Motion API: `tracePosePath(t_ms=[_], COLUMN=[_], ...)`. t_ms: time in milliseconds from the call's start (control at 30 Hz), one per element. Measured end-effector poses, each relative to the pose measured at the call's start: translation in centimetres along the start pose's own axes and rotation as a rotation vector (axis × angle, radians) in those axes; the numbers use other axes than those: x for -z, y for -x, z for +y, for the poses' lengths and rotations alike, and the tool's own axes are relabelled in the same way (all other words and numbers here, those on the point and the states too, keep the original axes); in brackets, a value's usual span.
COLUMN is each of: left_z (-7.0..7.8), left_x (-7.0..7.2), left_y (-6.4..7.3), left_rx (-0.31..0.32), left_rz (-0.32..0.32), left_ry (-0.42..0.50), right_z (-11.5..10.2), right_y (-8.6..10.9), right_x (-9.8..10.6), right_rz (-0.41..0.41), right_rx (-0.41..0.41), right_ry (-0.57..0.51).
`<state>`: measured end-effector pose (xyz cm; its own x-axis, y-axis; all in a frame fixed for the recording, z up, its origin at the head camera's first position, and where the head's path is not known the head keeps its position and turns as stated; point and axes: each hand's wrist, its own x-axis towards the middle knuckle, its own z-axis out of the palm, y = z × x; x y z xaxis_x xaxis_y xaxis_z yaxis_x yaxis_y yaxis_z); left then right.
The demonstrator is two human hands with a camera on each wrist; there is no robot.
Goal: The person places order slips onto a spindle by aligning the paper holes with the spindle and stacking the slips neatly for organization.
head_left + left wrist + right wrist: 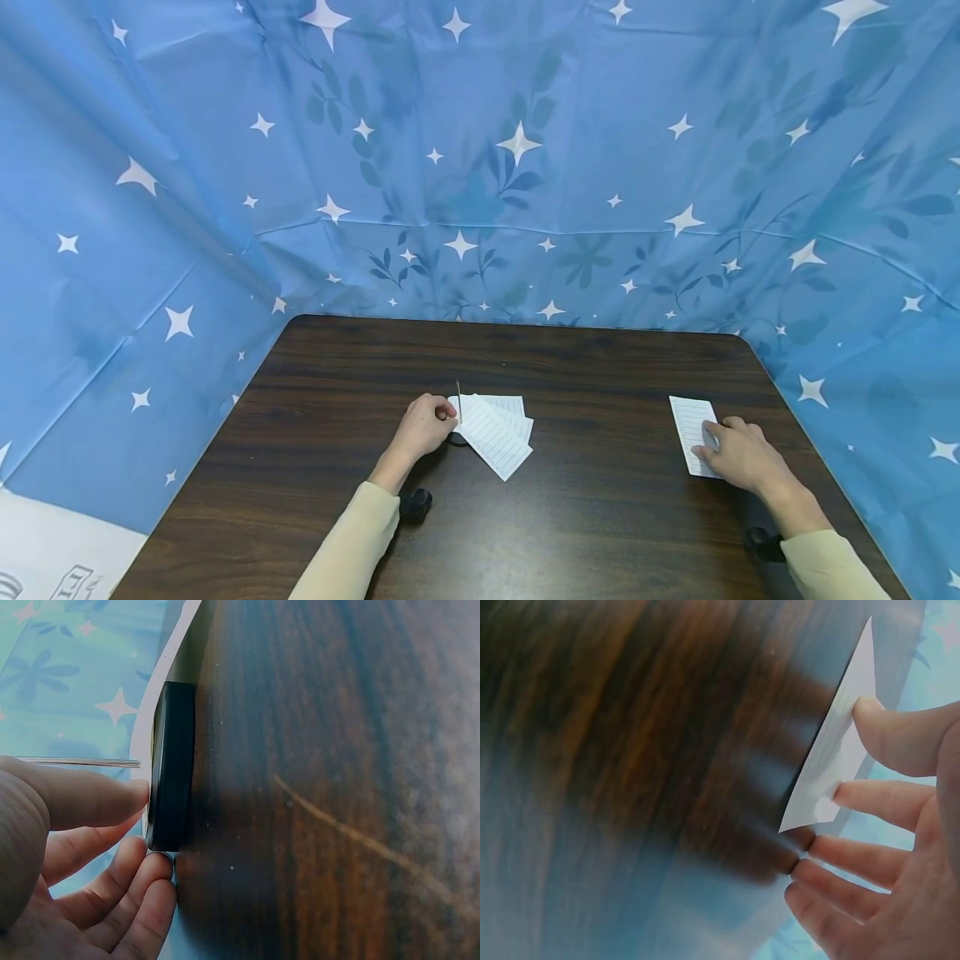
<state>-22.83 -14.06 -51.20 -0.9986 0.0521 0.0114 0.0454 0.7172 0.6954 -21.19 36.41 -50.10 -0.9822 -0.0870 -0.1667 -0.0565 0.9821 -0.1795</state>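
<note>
My left hand [426, 427] is at a paper spike, its thumb and forefinger bent in at the edge of the slips over the black round base [172, 765]. A thin metal spike [459, 402] rises from it, and several lined white paper slips [497, 442] fan out to the right of it. Over on the right, my right hand [742, 454] touches a single lined slip [688, 417] on the table. In the right wrist view, thumb and forefinger stand apart on this slip [829, 765], while the other fingers reach down by the tabletop.
The dark wood table [592, 533] carries both groups of paper, with its right edge close to my right hand. A blue curtain [480, 183] with white stars hangs behind and around the table. A white printed surface [60, 546] shows at the lower left.
</note>
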Motion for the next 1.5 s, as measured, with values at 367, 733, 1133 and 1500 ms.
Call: tracePosePath(t_ms=[367,733,1133,1500], left_z=[0.0,-0.2,0.0,-0.1], left_x=[-0.1,-0.2,0.0,-0.2], left_y=[0.1,0.1,0.2,0.2], left_rx=[0.016,-0.029,-0.019,-0.048], left_rz=[-0.003,0.007,0.001,0.021], left_ry=[0.009,0.014,0.012,0.001], right_z=[-0.6,-1.8,-3.2,-4.0], right_y=[0.4,1.1,0.8,0.1], right_x=[-0.3,-0.8,-0.7,-0.4], right_rz=[0.039,0.13,0.13,0.141], right_rx=[-0.007,0.028,0.008,0.012], right_ry=[-0.017,-0.047,-0.097,-0.206])
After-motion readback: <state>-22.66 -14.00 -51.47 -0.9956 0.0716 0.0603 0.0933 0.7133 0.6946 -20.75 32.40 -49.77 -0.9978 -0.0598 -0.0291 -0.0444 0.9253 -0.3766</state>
